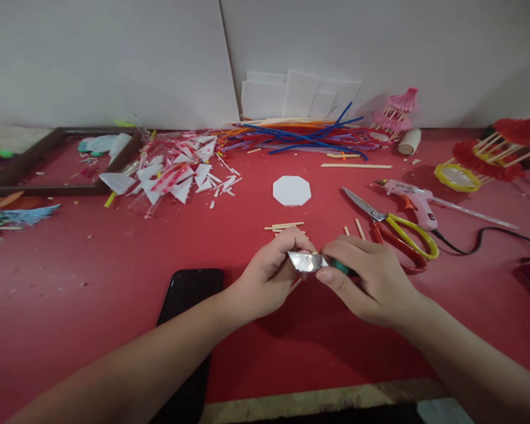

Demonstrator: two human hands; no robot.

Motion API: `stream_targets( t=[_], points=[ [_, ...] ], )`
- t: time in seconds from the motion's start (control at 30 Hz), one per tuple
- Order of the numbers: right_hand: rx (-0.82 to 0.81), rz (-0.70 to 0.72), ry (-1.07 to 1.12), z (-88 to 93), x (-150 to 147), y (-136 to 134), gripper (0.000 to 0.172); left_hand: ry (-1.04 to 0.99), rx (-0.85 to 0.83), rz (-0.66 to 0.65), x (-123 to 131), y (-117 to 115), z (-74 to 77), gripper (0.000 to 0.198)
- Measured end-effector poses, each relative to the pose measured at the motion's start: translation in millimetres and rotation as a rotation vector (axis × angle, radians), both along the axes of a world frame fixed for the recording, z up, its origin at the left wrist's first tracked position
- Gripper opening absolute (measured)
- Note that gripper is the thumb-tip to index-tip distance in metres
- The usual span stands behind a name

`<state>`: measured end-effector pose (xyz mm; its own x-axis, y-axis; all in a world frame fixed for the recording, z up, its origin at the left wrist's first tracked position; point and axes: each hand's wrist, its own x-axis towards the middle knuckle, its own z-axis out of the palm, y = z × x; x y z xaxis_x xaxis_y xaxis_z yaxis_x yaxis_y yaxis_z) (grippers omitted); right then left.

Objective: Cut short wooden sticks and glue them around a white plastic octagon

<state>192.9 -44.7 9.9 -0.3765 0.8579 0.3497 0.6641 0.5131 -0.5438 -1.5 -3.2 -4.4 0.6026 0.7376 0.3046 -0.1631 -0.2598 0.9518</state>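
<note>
My right hand is closed around the green handle of a craft knife, its broad blade pointing left. The blade lies across the fingers of my left hand, which are pinched on a thin wooden stick; most of that stick is hidden. Just beyond my left hand, several short cut sticks lie on the red table. Farther back is a white octagon piece. Two more short sticks poke out behind my right hand.
Scissors and a pink glue gun lie at the right, near red-and-yellow stick models. A black phone is under my left forearm. White and red scraps, pipe cleaners and a brown frame line the back.
</note>
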Motion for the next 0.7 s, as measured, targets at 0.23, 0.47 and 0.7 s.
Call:
stream_targets(
  t=[0.23,0.47,0.7],
  points=[
    [-0.052,0.018,0.002,1.3,1.7,0.7,0.030,0.009,-0.082,-0.002,1.7,0.0,3.1,0.022],
    [-0.086,0.057,0.016,2.9,3.1,1.2,0.033,-0.023,-0.161,-0.033,1.4,-0.8,-1.2,0.029],
    [-0.023,0.079,0.028,7.3,-1.3,-2.7,0.035,-0.047,-0.214,-0.084,-2.7,-3.4,0.6,0.032]
  ],
)
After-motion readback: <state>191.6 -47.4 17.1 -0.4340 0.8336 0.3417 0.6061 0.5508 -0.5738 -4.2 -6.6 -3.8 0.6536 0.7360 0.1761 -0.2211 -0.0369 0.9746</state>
